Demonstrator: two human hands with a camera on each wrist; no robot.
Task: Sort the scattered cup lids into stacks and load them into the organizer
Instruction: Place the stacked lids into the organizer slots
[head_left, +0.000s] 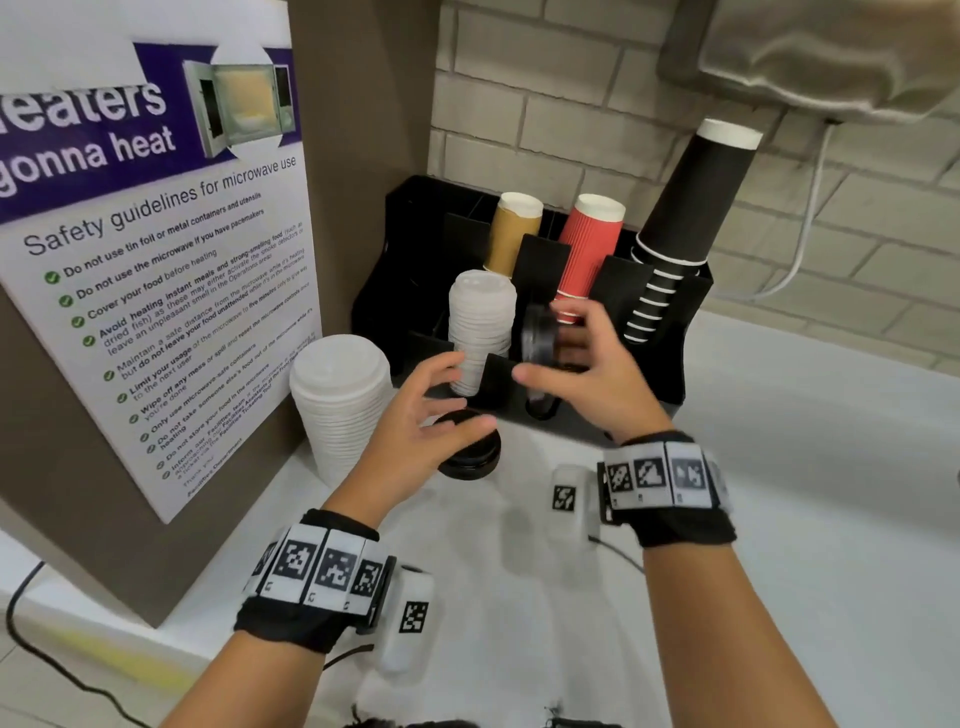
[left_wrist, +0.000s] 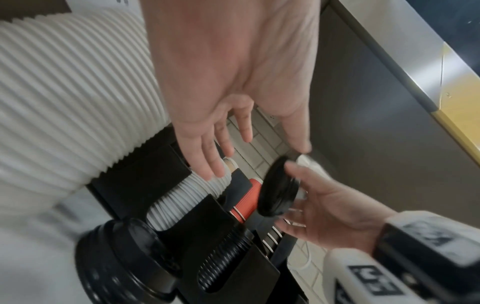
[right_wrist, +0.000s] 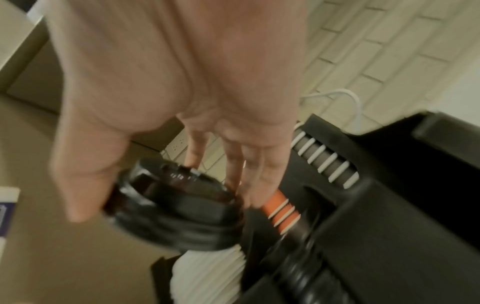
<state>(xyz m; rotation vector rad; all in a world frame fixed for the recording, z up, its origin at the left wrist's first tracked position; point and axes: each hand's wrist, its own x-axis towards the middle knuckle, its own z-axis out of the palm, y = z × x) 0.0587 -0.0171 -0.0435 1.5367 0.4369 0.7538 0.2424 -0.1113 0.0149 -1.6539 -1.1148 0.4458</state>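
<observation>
Two stacks of lids are already sorted, seen from the head view: a tall white stack (head_left: 340, 405) stands on the desk (head_left: 779, 467) at nine o'clock of the organizer (head_left: 660, 358), not yet loaded, and a slimmer white stack (head_left: 480, 327) leans in a front slot. A short black pile (head_left: 470, 457) waits on the desk under the left hand (head_left: 415, 415), whose fingers are spread wide and hold nothing. The right hand (head_left: 587, 364) pinches a black lid (head_left: 537, 338) on edge, above the slot at three o'clock of the slim white stack. From the left wrist view, that slot already holds ribbed black lids (left_wrist: 223, 265), so I judge the job past halfway, with the black pile and tall white stack left. From the right wrist view, the black lid (right_wrist: 179, 209) is glossy, with a raised dome and stepped rim, gripped between thumb and fingers (right_wrist: 233, 174), just above the white lids; motion blur hides finer detail.
</observation>
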